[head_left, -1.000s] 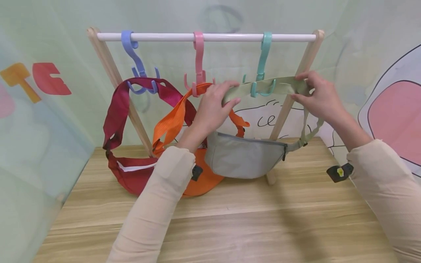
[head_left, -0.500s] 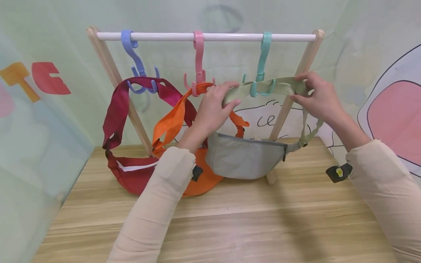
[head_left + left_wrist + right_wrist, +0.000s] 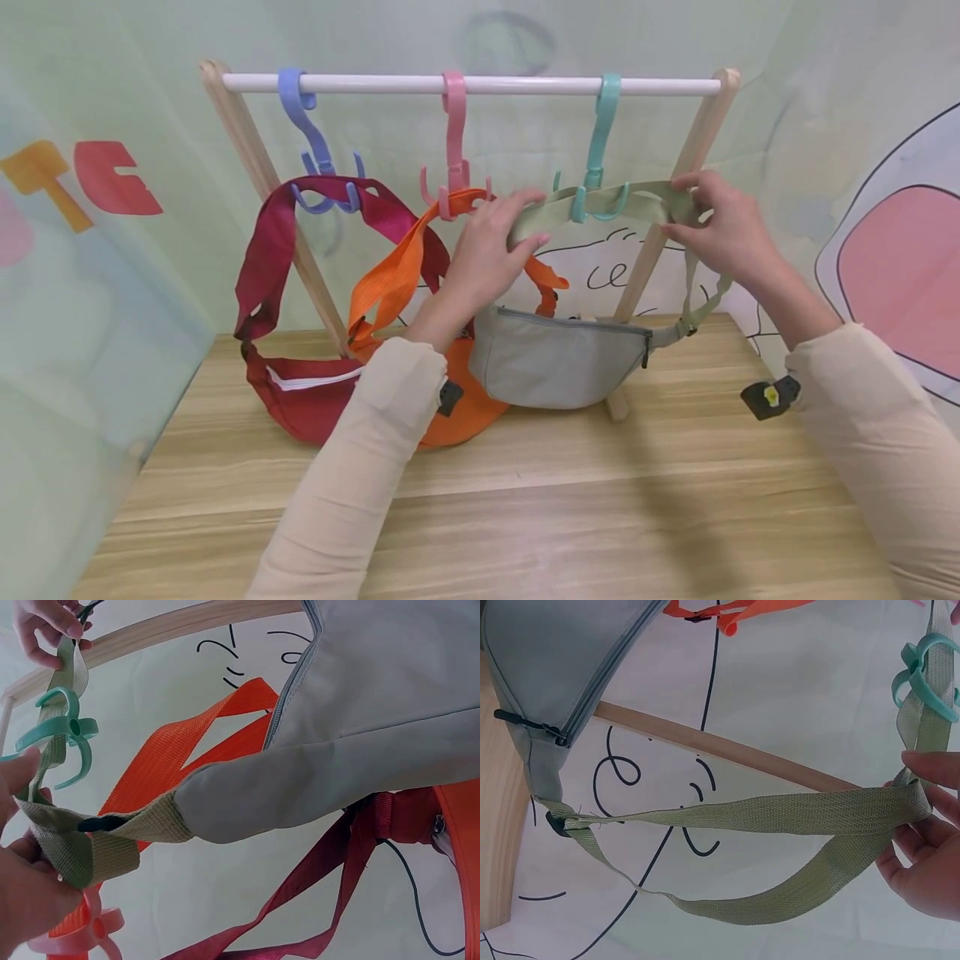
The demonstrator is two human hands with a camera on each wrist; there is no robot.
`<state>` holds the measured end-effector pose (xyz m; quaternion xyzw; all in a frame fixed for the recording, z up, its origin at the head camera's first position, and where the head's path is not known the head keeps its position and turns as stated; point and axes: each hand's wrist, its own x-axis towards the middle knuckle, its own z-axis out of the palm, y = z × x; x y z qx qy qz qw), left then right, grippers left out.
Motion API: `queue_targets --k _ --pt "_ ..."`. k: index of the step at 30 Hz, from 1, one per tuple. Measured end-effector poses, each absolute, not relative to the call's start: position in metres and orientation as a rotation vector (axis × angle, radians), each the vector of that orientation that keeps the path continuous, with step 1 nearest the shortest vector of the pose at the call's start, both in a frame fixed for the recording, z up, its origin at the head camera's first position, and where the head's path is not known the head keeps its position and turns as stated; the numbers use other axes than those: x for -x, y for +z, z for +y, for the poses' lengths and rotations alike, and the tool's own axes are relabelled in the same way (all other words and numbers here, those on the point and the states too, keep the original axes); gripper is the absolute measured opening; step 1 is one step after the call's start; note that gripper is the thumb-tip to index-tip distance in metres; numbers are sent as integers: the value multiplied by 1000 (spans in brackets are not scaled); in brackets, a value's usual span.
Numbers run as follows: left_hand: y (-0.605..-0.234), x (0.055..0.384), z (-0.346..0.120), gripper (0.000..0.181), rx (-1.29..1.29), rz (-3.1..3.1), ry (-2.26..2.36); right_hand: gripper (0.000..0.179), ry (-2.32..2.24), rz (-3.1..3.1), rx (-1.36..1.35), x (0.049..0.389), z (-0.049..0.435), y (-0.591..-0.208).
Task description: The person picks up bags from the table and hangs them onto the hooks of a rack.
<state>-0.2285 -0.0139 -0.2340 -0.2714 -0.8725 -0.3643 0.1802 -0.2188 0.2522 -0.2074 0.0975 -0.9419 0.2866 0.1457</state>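
Observation:
A grey waist bag (image 3: 566, 362) hangs below its pale green webbing strap (image 3: 558, 213). At the strap's left end my left hand (image 3: 483, 254) pinches it between thumb and fingers. Towards the right, my right hand (image 3: 727, 225) grips the same strap, and a twisted loop of webbing (image 3: 780, 814) drops from there to the bag's buckle. Between the hands the strap passes across the prongs of a teal hook (image 3: 600, 142); in the left wrist view the teal hook (image 3: 73, 727) overlaps the strap. Whether the hook bears its weight, I cannot tell.
A white rail (image 3: 525, 85) on a wooden stand carries the hooks. The blue hook (image 3: 315, 150) holds a dark red bag (image 3: 292, 408); the pink hook (image 3: 454, 133) holds an orange bag (image 3: 465, 417), partly behind my left arm. Below lies a wooden tabletop (image 3: 525, 525).
The middle and right part of the strap has dropped slightly towards the teal hook's prongs. My right hand has shifted a little down and left; my left hand is almost still.

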Motion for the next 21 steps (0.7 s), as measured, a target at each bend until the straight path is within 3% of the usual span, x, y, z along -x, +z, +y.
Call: queue_targets --k 21 --pt "-242 227 -10 50 779 -2442 -1072 49 841 -2702 -301 218 253 -214"
